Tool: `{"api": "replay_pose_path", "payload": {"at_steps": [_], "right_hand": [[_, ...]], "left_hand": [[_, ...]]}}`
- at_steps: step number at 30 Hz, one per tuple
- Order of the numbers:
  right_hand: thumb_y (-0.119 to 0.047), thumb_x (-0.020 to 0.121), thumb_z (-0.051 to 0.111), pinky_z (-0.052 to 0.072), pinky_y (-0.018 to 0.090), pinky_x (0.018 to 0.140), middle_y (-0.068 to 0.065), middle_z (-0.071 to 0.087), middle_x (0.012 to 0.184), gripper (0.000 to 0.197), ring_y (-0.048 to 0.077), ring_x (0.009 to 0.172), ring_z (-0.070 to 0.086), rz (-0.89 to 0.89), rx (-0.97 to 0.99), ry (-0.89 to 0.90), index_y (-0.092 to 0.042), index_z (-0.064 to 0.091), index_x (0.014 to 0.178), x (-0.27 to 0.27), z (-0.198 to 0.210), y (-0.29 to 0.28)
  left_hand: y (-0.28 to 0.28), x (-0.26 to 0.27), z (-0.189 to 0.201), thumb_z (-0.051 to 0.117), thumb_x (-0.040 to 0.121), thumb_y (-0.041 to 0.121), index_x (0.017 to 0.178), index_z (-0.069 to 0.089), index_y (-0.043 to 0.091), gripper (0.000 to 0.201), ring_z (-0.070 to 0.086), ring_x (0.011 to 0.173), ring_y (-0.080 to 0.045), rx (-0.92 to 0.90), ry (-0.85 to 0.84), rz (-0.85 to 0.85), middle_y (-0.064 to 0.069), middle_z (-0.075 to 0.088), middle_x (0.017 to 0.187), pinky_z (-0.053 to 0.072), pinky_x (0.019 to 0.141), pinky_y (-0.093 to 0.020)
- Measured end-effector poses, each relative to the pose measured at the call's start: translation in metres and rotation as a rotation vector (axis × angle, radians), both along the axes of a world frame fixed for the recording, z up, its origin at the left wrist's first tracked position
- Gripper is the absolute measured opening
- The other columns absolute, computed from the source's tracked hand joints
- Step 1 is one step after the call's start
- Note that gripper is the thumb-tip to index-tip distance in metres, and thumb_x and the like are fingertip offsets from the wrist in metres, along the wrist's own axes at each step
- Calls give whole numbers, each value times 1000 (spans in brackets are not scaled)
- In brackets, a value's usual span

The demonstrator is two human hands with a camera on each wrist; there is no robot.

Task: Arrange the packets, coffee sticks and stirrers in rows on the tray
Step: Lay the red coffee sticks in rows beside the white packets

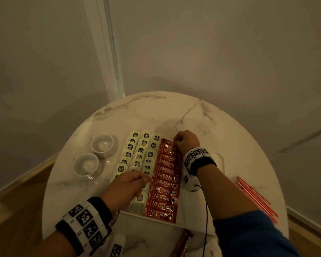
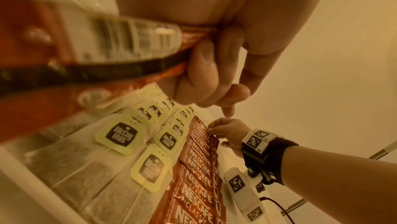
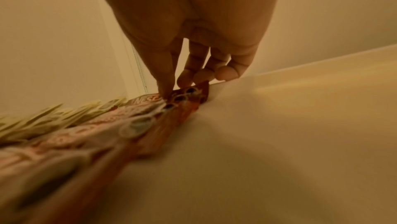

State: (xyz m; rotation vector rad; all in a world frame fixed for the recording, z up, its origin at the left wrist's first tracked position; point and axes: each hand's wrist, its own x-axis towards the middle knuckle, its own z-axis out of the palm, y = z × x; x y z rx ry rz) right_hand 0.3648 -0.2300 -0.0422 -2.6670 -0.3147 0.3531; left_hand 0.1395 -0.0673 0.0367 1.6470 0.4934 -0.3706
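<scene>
- My right hand (image 1: 186,140) pinches the farthest coffee stick (image 1: 168,142) at the tray's (image 1: 219,158) far edge; I should square it with the row.
- My left hand (image 1: 126,186) grips spare sticks (image 2: 128,54) over the tea packets (image 1: 140,151).
- The stirrers (image 1: 256,197) wait at the tabletop's right edge.

I see dim, warm yellowish light throughout. Both wrist views are soft and blurred at their near edges, with wide-angle bending; the head view is sharper.
</scene>
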Motion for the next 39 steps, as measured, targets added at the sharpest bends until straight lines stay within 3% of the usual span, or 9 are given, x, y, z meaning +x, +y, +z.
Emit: {"api": "replay_pose_path", "payload": {"at_steps": [6,12,18,24,33,36,39], "right_hand": [[-16,86,61,49,39,86,5,58,100,8,25,98,55,36,-46,-7,-20,68,86,-4,3,3],[-8,89,54,44,33,87,4,58,101,24,23,101,52,32,93,-93,-19,73,97,-10,6,1],[-20,96,48,40,37,96,1,55,114,32,21,109,42,218,-81,-33,-28,67,119,-28,2,3],[-23,95,51,42,37,95,2,56,113,28,23,110,47,196,-93,-79,-25,66,118,-32,-1,4],[-21,94,51,45,38,92,4,58,111,28,26,106,51,216,-99,-64,-25,68,116,-33,0,4],[-19,93,52,47,41,91,3,58,109,27,24,103,54,150,-35,-44,-24,70,113,-33,4,2],[-15,93,52,46,34,86,1,57,103,25,22,99,55,56,63,-64,-21,72,106,-33,10,-7]], "left_hand": [[0,-1,0,51,98,11,98,71,11,20,39,37,1,-11,-8,3,3,49,53,33,41,-10],[4,-1,-2,51,97,9,99,71,9,20,38,38,0,-27,-15,15,5,48,51,32,41,-10],[4,-3,-7,51,98,15,96,73,18,21,37,40,-2,-7,-5,-6,3,47,52,32,42,-14],[0,-4,-5,51,98,14,97,72,15,21,40,39,1,0,-22,-9,7,47,50,33,42,-9],[1,-3,-5,51,97,13,96,72,13,21,39,40,0,-3,-40,5,4,47,50,33,44,-12],[3,-3,-6,52,97,14,94,73,15,21,38,41,-3,-9,-44,-4,3,47,51,33,45,-14],[4,-4,-5,52,96,15,94,73,15,21,38,42,-3,-11,-53,-5,2,48,52,33,45,-15]]}}
